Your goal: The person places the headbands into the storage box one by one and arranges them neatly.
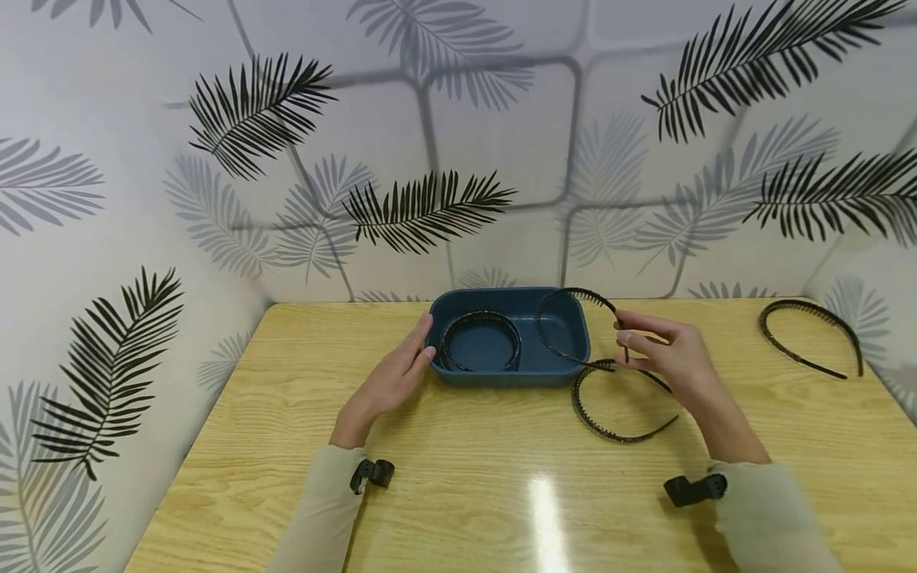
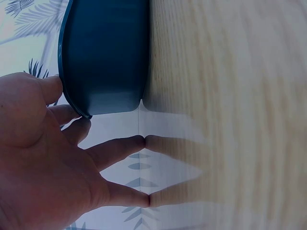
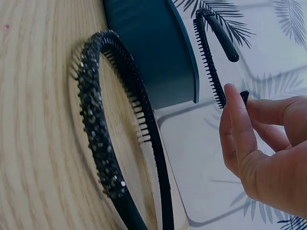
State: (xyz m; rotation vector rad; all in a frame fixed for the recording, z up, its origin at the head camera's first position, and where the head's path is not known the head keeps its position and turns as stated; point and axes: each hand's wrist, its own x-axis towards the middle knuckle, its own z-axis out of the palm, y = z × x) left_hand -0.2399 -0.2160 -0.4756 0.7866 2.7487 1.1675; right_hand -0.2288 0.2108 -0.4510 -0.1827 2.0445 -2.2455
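Note:
A dark blue rectangular container stands near the back of the table. My left hand grips its left end, thumb at the rim and other fingers spread down outside. At its left end inside lie black toothed headbands, overlapping in a ring. Above its right end, my right hand pinches one end of another black headband, its loop tilted over the container. Beneath that hand, a headband with a glittery, studded band rests on the table by the container's right front corner.
One more black headband lies at the far right of the table. The light wood table meets a wall with a leaf pattern close behind the container.

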